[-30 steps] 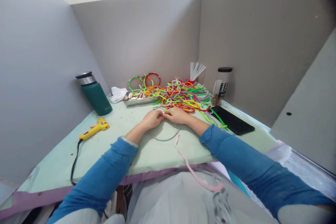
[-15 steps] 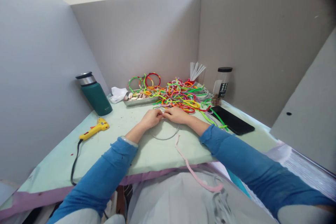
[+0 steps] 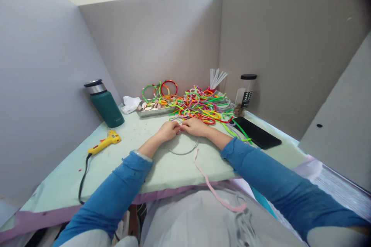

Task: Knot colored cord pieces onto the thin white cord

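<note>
My left hand [image 3: 169, 130] and my right hand [image 3: 193, 126] meet fingertip to fingertip over the middle of the table, both pinched on a thin grey ring [image 3: 183, 153]. The ring's lower curve shows between my wrists; its far part is hidden by my fingers. Below the ring, a pink fuzzy strip [image 3: 213, 190] runs from the tabletop over the front edge onto my lap. Just beyond my hands lies a tangled heap of coloured fuzzy strips [image 3: 199, 102].
A metal tray [image 3: 156, 112] of shells, coloured rings [image 3: 169, 82] and white sticks [image 3: 216, 79] stand behind. On the left are a green bottle [image 3: 107, 109] and a yellow glue gun [image 3: 103, 143] with its cord. A clear jar [image 3: 244, 94] and a black phone [image 3: 256, 133] are right.
</note>
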Action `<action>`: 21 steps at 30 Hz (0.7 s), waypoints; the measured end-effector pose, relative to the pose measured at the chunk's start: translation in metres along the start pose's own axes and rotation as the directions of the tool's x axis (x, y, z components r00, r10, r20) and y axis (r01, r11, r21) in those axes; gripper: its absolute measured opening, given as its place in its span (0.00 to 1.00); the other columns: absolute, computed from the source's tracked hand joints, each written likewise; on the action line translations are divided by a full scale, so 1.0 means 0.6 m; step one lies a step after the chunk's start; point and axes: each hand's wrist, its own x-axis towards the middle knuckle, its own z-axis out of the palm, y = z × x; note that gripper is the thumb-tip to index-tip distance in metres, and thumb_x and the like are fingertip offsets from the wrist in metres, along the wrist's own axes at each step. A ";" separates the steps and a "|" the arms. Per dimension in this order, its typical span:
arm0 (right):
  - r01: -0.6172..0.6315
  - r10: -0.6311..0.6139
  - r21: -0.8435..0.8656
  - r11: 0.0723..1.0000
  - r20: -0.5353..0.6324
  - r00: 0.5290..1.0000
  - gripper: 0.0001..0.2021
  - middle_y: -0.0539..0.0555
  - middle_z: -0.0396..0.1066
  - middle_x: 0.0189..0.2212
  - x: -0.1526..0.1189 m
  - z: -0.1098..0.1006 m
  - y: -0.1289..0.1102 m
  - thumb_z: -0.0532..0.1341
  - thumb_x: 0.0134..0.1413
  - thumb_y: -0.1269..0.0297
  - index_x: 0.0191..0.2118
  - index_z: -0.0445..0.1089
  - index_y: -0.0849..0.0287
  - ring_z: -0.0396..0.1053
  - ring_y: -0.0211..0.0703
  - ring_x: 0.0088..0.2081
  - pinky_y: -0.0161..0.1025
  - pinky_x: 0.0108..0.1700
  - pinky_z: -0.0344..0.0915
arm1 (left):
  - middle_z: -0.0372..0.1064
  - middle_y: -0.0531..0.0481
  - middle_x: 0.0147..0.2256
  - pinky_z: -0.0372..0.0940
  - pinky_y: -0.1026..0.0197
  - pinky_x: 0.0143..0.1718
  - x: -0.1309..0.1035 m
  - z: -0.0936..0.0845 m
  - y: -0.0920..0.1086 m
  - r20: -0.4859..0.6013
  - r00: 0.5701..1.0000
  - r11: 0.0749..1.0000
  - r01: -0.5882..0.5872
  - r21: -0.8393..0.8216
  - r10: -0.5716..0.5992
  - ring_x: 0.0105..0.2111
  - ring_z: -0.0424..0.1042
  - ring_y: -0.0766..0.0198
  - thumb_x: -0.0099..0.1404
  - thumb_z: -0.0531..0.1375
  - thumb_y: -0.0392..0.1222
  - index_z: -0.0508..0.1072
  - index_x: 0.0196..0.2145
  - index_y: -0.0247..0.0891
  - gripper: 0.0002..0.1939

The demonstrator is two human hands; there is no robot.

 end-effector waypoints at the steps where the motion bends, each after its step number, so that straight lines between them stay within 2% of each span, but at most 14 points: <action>1: 0.002 -0.002 0.000 1.000 -0.001 1.000 0.20 0.55 0.73 0.33 0.000 0.000 0.000 0.48 0.59 0.54 0.34 0.72 0.61 0.64 0.38 0.31 0.31 0.31 0.52 | 0.71 0.50 0.25 0.56 0.65 0.28 0.000 0.000 0.000 0.002 1.000 1.000 -0.002 -0.003 0.002 0.26 0.66 0.66 0.58 0.50 0.38 0.73 0.27 0.36 0.12; 11: 0.010 -0.010 0.013 1.000 -0.004 1.000 0.21 0.55 0.73 0.31 -0.001 -0.002 -0.001 0.47 0.59 0.54 0.32 0.72 0.62 0.64 0.37 0.30 0.31 0.30 0.51 | 0.70 0.51 0.24 0.56 0.66 0.24 -0.002 -0.002 0.002 0.013 0.999 0.996 0.036 -0.080 -0.035 0.22 0.64 0.68 0.58 0.51 0.38 0.72 0.27 0.35 0.11; 16: 0.002 -0.002 0.023 1.000 0.004 1.000 0.21 0.54 0.73 0.31 -0.002 -0.005 -0.004 0.48 0.59 0.54 0.33 0.73 0.62 0.63 0.37 0.30 0.31 0.30 0.51 | 0.67 0.53 0.22 0.52 0.67 0.16 -0.002 0.001 0.002 0.107 0.987 0.959 0.141 -0.247 -0.118 0.13 0.57 0.73 0.58 0.50 0.41 0.69 0.28 0.34 0.11; 21: 0.014 -0.013 0.043 0.999 -0.011 1.000 0.20 0.54 0.72 0.30 -0.002 -0.005 -0.003 0.48 0.59 0.56 0.33 0.73 0.62 0.62 0.37 0.30 0.32 0.31 0.51 | 0.60 0.56 0.16 0.48 0.68 0.13 -0.008 -0.002 0.007 0.170 0.974 0.888 0.209 -0.409 -0.150 0.10 0.52 0.75 0.59 0.51 0.42 0.66 0.27 0.33 0.10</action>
